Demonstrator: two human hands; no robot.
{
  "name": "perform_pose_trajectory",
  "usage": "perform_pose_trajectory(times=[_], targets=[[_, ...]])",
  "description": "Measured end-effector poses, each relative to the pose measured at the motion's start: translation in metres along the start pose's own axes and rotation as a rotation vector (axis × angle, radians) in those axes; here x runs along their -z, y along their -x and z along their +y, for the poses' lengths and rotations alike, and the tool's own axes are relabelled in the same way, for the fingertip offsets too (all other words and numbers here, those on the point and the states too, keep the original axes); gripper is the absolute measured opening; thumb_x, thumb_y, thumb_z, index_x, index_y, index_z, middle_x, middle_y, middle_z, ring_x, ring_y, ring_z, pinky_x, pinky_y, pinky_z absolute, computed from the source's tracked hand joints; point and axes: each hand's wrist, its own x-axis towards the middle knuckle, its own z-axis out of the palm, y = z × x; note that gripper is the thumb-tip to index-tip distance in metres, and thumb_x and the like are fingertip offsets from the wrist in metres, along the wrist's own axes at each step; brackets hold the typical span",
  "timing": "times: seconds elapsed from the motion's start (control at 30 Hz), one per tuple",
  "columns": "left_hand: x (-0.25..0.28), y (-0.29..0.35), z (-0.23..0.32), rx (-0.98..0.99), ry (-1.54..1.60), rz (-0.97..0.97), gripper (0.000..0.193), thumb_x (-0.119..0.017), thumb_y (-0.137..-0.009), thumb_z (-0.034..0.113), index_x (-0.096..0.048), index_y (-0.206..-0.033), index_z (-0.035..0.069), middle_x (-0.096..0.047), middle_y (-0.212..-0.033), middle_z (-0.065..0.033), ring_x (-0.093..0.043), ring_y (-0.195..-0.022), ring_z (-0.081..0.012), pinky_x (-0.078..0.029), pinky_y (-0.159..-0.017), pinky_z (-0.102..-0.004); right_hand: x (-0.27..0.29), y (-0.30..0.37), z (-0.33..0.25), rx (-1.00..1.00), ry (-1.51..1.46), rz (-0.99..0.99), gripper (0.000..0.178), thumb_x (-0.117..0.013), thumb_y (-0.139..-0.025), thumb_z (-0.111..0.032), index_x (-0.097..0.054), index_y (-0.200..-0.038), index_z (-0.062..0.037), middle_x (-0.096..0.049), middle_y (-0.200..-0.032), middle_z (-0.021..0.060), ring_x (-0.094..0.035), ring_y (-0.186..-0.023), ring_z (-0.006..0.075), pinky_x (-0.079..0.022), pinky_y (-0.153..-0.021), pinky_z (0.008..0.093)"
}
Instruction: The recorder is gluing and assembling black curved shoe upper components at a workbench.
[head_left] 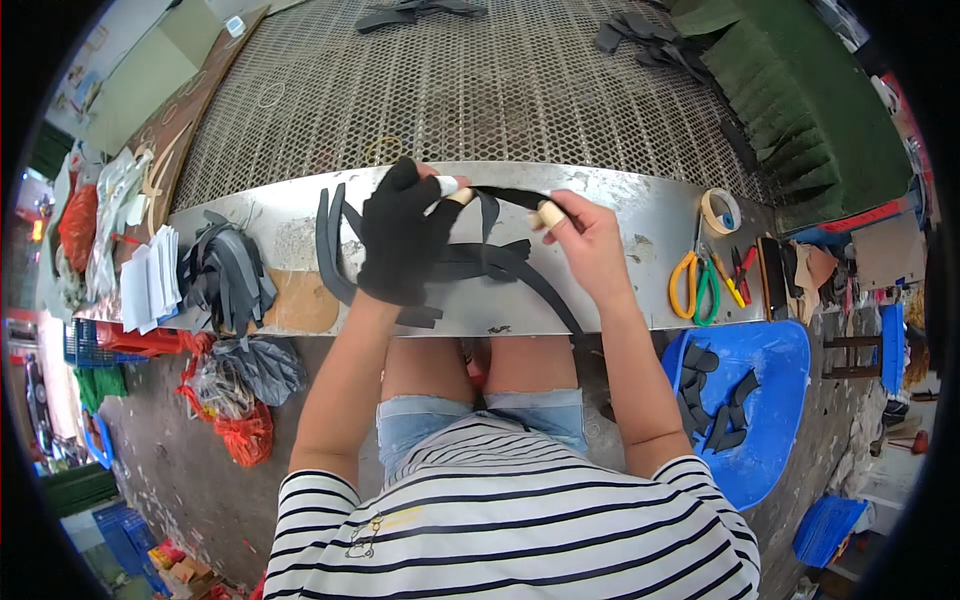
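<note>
Between my two hands a black strip [510, 194] is held up over the metal worktop [600, 285]. My left hand [408, 235], in a black glove with the fingertips bare or wrapped in light tape, pinches one end. The other end sits in the closed fingers of my right hand [580, 232], which is bare with a pale wrap on the thumb. Below them several dark grey strips [470, 262] lie across the worktop, one curving toward its front edge. More long strips [330, 245] rest just left of my gloved hand.
A bundle of grey strips [225, 275] and white papers [150, 280] sit at the left. Scissors [705, 285], pliers [743, 272] and a tape roll [720, 212] lie right. A blue basin [765, 420] holds dark pieces. Beyond is a mesh surface [480, 90].
</note>
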Motion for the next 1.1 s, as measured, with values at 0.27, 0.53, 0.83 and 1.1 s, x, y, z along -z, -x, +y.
perform_pose_trajectory(times=[0.27, 0.53, 0.83, 1.1], targets=[[0.013, -0.011, -0.059, 0.280, -0.495, -0.488, 0.025, -0.062, -0.076, 0.022, -0.061, -0.095, 0.005, -0.065, -0.091, -0.0167, -0.062, -0.086, -0.0357, -0.049, -0.076, -0.0420, 0.068, -0.010, 0.007, -0.285, -0.149, 0.220, 0.023, -0.052, -0.088, -0.017, -0.065, -0.095, 0.0001, -0.063, -0.068, 0.0036, -0.057, -0.055, 0.0089, -0.043, -0.051, 0.0200], [-0.014, -0.010, 0.048, 0.406, 0.390, -0.589, 0.029, -0.060, -0.085, 0.015, -0.056, -0.112, 0.003, -0.066, -0.093, -0.0053, -0.060, -0.073, -0.0118, -0.048, -0.064, -0.0257, 0.049, 0.024, -0.036, -0.025, 0.122, 0.006, 0.019, -0.057, -0.080, -0.007, -0.065, -0.096, -0.0012, -0.064, -0.074, 0.0054, -0.060, -0.058, 0.0113, -0.047, -0.052, 0.0253], [-0.057, -0.009, 0.015, 0.891, 1.085, -0.494, 0.035, -0.045, -0.095, 0.025, -0.052, -0.118, 0.001, -0.061, -0.078, -0.0057, -0.053, -0.059, -0.0116, -0.045, -0.057, -0.0234, 0.053, 0.056, -0.029, 0.109, 0.541, -0.392, 0.018, -0.060, -0.077, -0.015, -0.066, -0.091, -0.0049, -0.065, -0.083, 0.0110, -0.062, -0.076, 0.0268, -0.049, -0.070, 0.0342], [-0.024, -0.014, 0.036, 0.758, 1.016, -0.398, 0.030, -0.049, -0.094, 0.018, -0.058, -0.113, -0.003, -0.055, -0.074, -0.0010, -0.048, -0.062, -0.0086, -0.039, -0.058, -0.0217, 0.244, 0.056, 0.036, -0.215, 1.504, 0.391, 0.028, -0.064, -0.074, -0.009, -0.062, -0.102, -0.0049, -0.061, -0.101, 0.0115, -0.054, -0.101, 0.0301, -0.044, -0.083, 0.0427]])
